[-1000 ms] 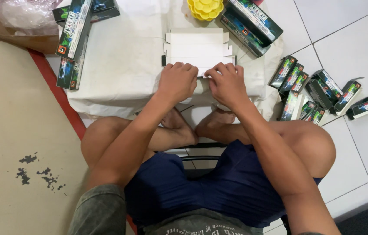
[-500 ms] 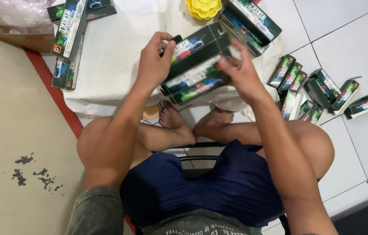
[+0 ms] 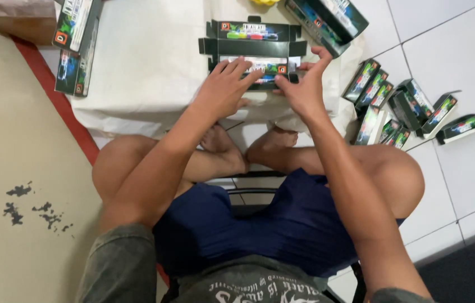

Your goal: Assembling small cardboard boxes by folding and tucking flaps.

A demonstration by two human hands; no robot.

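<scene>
Lowered, both hands (image 3: 223,90) (image 3: 304,90) press the carton (image 3: 254,47) flat.

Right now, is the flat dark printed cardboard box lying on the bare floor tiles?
No, the flat dark printed cardboard box lies on the white sheet, under both hands.

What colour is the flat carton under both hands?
Mostly black, with bright green and multicoloured print; the flat carton under the left hand and right hand shows in the head view.

Both hands (image 3: 223,90) (image 3: 305,90) forward, fingers spread
</scene>
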